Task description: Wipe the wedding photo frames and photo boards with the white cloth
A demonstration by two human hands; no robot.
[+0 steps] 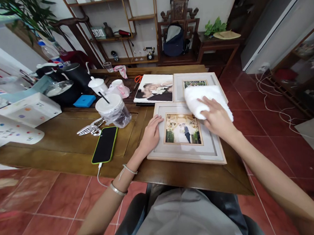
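Observation:
A light wood picture frame (187, 158) with a wedding photo lies flat near the table's front edge. My left hand (150, 133) rests over its left rim, fingers stretched out and touching it. My right hand (217, 118) is closed on a folded white towel (204, 95), which lies over the frame's upper right corner and covers part of the frame behind. That second, similar picture frame (210, 77) lies just beyond, its photo partly hidden by the towel. To its left is a photo album (154, 79) with a pixelated picture on its cover.
Left of the frames are a phone (105, 145) on a white cable, a metal key-like bunch (91, 128) and a lidded cup (109, 104) in plastic. Orange scissors (138, 79), a white teapot (98, 85), a blue box (84, 100) and a black kettle (76, 75) stand farther back.

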